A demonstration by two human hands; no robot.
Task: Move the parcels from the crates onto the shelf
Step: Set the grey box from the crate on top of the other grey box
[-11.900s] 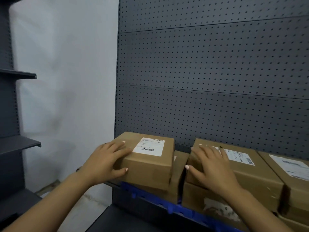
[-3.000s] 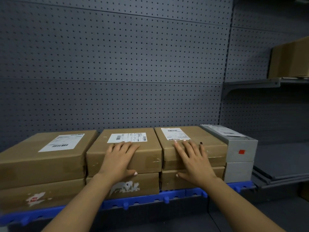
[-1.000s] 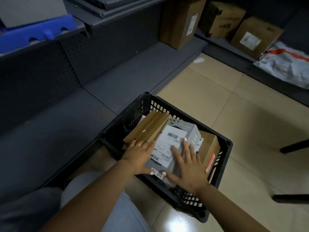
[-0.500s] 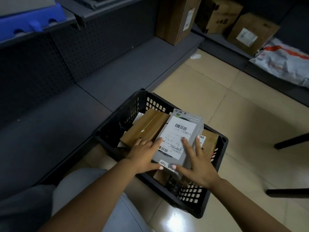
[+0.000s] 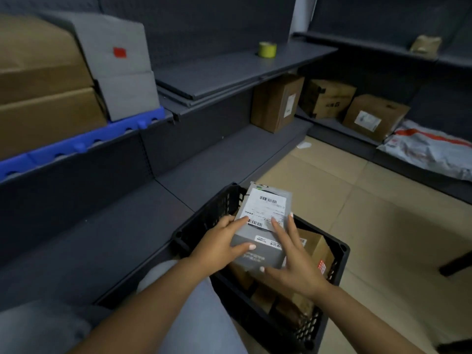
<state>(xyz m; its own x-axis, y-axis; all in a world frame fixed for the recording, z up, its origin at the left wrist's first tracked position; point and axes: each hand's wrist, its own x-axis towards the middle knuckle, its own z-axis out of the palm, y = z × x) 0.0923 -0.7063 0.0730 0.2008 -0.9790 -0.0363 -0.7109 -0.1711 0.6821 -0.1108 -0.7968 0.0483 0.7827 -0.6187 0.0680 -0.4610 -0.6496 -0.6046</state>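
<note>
While several boxes [image 5: 46, 80] already sit stacked on the shelf [image 5: 84, 159], both the left hand [image 5: 219, 247] and right hand [image 5: 293, 270] clasp a grey parcel [image 5: 263, 231] above the crate [image 5: 339, 254], where more brown parcels [image 5: 310, 245] remain.
</note>
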